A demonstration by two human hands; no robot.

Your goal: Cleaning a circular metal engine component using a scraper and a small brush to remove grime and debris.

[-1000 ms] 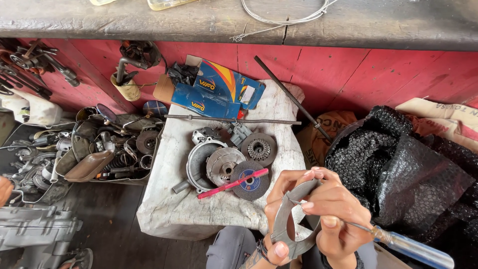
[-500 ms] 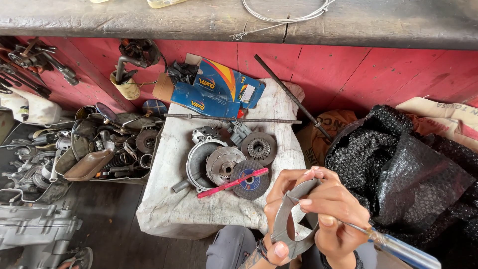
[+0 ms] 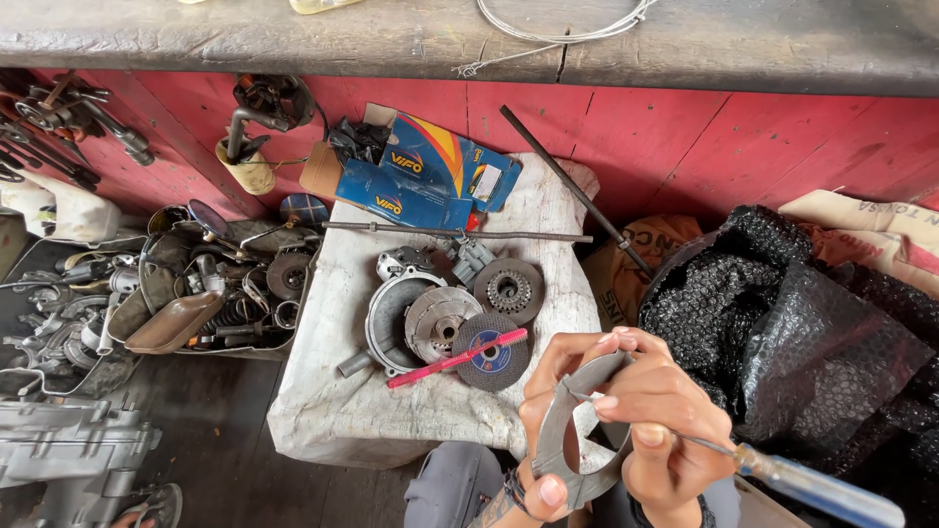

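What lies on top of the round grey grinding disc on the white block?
A pink stick lies slantwise across the grinding disc, crossing its blue centre label. The disc's right edge is hidden behind the left hand. What lies beneath the disc cannot be seen.

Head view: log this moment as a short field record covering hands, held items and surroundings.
left hand: holds a grey curved metal part from below, thumb on its lower edge
right hand: holds a screwdriver, its blue handle pointing right, tip against the part
work surface: white cloth-covered block
on the block: round metal parts, grinding disc, pink stick, thin rod
left of block: tray of mixed metal parts
right of block: black bubble wrap
backdrop: red wooden wall
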